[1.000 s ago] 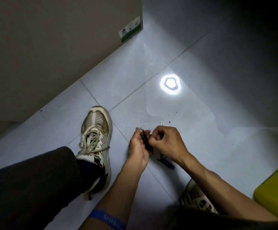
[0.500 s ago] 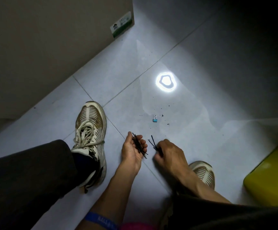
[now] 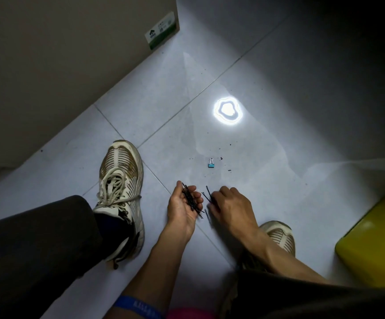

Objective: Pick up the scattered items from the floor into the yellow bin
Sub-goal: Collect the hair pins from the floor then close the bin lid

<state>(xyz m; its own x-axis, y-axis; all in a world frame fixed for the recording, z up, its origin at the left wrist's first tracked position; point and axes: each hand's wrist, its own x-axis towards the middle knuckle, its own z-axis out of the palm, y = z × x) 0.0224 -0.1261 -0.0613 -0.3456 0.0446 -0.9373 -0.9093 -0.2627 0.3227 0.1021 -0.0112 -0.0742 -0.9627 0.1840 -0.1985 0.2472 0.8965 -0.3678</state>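
Note:
My left hand (image 3: 182, 207) lies palm up low over the floor, its fingers curled round a bundle of black hairpins (image 3: 191, 201). Just to its right, my right hand (image 3: 230, 206) is down at the tile, pinching a couple of black hairpins (image 3: 208, 194) whose ends stick up past the fingers. Another pin (image 3: 207, 215) lies on the floor between the hands. A small blue binder clip (image 3: 211, 162) sits on the tile beyond both hands. A corner of the yellow bin (image 3: 373, 245) shows at the right edge.
My two beige sneakers stand on the grey tiles, the left shoe (image 3: 120, 194) beside my left hand, the right shoe (image 3: 279, 236) behind my right wrist. A tan cabinet side (image 3: 60, 54) fills the upper left. A bright lamp glare (image 3: 228, 110) and dark crumbs mark the floor.
My hands drew apart and back toward me, uncovering the blue binder clip. My right hand dropped to the floor and took hold of more hairpins. The view shifted slightly.

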